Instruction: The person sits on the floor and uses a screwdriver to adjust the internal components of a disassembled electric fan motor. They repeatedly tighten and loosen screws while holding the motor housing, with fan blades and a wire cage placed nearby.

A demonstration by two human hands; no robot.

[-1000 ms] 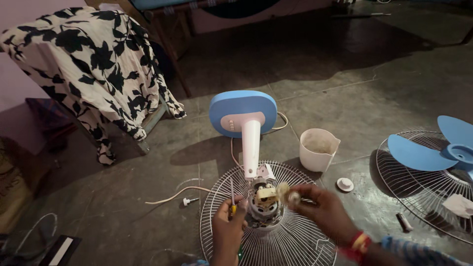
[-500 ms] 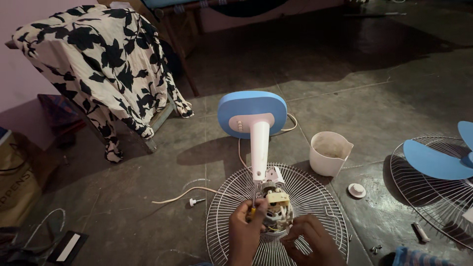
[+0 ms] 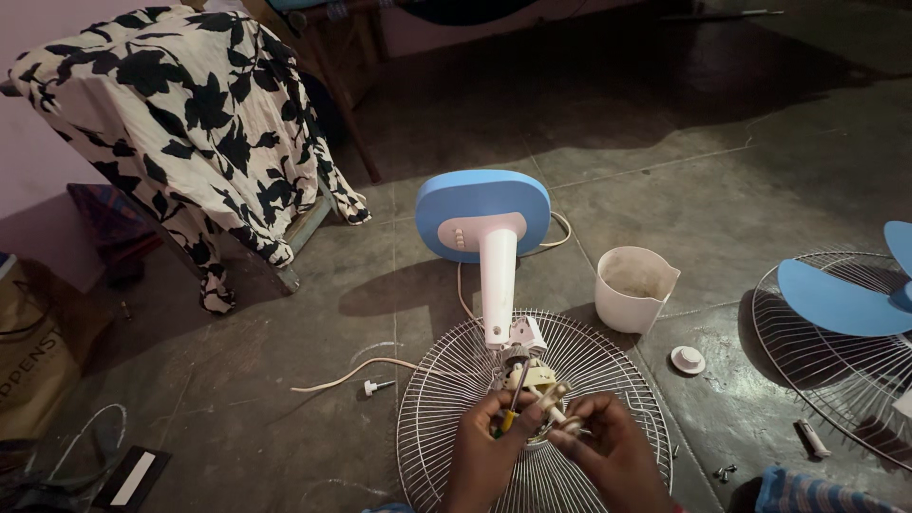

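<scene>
The fan motor (image 3: 534, 385) sits at the centre of the wire guard (image 3: 608, 380) on the floor, just below the white stem. My left hand (image 3: 484, 446) grips a yellow-handled screwdriver (image 3: 513, 404); my right hand (image 3: 608, 451) pinches the motor's shaft. A slip could drop a screw through the guard. The white jug (image 3: 635, 288) beside the guard looks empty.

The grey concrete floor (image 3: 760, 171) carries a wire fan guard (image 3: 446, 408), white cup (image 3: 634, 288), round cap (image 3: 687, 359) and blue-based fan stand (image 3: 483, 214).
</scene>
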